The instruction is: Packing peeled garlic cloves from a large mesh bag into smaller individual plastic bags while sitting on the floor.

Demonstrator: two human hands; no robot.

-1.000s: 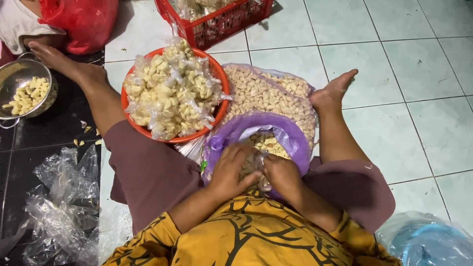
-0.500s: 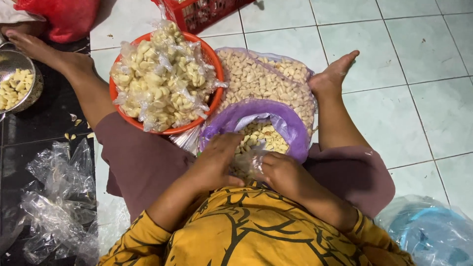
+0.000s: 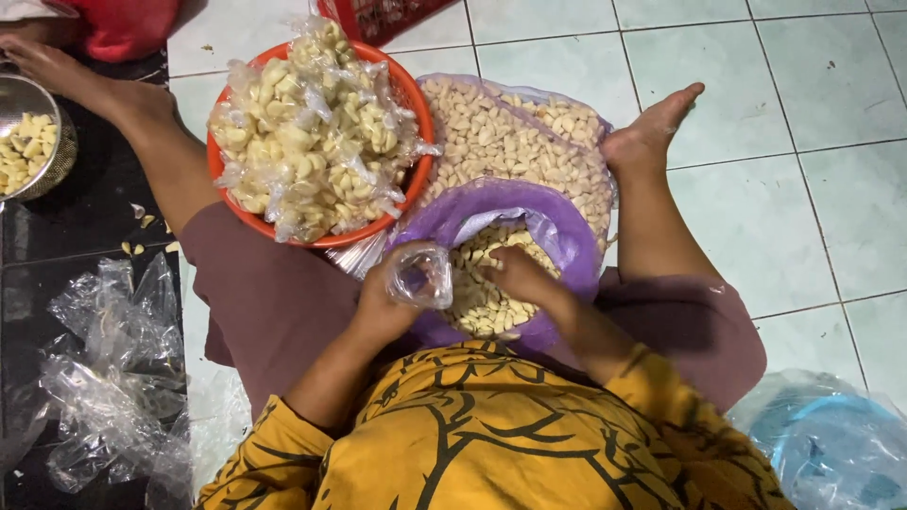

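I sit on the floor with my legs spread around the work. My left hand (image 3: 389, 300) holds a small clear plastic bag (image 3: 422, 276) at the near edge of a purple bag (image 3: 557, 227) full of peeled garlic cloves (image 3: 477, 283). My right hand (image 3: 518, 274) reaches down into those cloves, fingers curled among them. Just beyond lies a larger clear sack of cloves (image 3: 510, 142). An orange bowl (image 3: 406, 85) to the left is piled with small filled packets of cloves (image 3: 312, 132).
A metal strainer (image 3: 59, 142) with cloves sits at the far left by my left foot (image 3: 47, 66). Crumpled clear bags (image 3: 113, 378) lie on the dark mat. A red crate (image 3: 378, 17) stands beyond, a blue basin in plastic (image 3: 836, 453) at bottom right.
My hands have parted over the purple bag: the left has lifted the small clear bag up at the edge, and the right has moved into the cloves. The view has shifted slightly.
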